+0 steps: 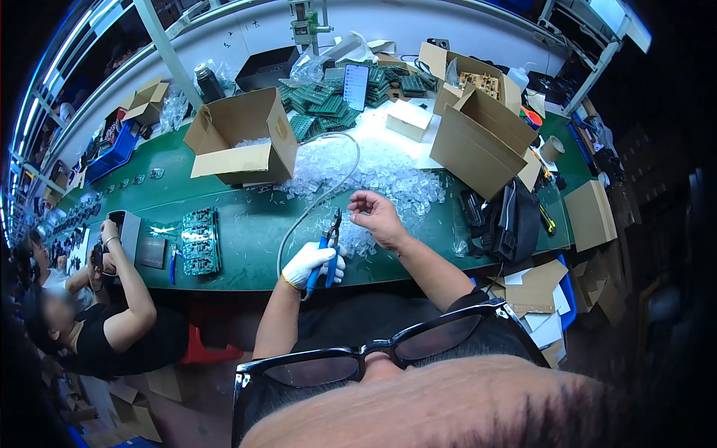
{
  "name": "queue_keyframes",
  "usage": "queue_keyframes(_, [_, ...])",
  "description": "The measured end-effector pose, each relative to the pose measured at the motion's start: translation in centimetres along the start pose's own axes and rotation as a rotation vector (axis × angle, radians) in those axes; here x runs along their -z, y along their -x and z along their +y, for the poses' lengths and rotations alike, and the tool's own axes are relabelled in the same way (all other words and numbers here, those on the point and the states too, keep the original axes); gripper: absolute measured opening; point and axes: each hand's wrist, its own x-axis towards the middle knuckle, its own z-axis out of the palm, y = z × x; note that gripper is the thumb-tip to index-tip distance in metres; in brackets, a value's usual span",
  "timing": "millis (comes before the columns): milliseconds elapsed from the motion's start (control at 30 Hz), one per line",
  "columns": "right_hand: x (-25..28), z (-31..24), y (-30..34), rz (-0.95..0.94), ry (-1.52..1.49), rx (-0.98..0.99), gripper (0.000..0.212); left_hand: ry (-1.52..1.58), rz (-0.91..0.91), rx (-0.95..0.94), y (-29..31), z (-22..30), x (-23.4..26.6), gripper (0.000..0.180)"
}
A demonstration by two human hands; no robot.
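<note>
In my left hand (308, 266), which wears a white glove, is a pair of blue-handled cutting pliers (332, 243), its dark jaws pointing up and away from me. My bare right hand (379, 220) is just right of the jaws, fingers curled in towards the thumb; anything between the fingertips is too small to make out. Beyond and below both hands, a heap of small clear plastic pieces (373, 172) spreads over the green bench mat (246, 257). A grey hose (302, 216) curves from the heap down beside my gloved hand; where it ends is hidden.
Open cardboard boxes stand left (239, 160) and right (478, 153) of the heap. Green circuit boards (321, 104) pile up behind, near a phone (355, 87). Another board stack (200, 240) lies left. A black bag (515, 224) sits right. A co-worker (112, 321) works at far left.
</note>
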Motion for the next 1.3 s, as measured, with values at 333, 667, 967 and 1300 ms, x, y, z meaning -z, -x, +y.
queue_keyframes(333, [-0.2,-0.8,-0.2,-0.026,-0.339,-0.17,0.054,-0.044,0.03,0.03,0.2,0.3,-0.4,0.052])
queue_keyframes(667, [-0.3,-1.5,-0.5,0.026,-0.152,-0.107,0.063,-0.076,-0.022,0.007,-0.1,0.6,-0.7,0.052])
queue_keyframes(967, [-1.2,-1.7,-1.7,-0.044,-0.002,-0.176,0.069,-0.057,0.041,0.017,1.0,0.1,0.5,0.047])
queue_keyframes(1300, [1.3,-2.6,-0.9,-0.053,0.045,-0.223,0.072,-0.28,0.139,-0.021,1.5,0.6,-2.9,0.029])
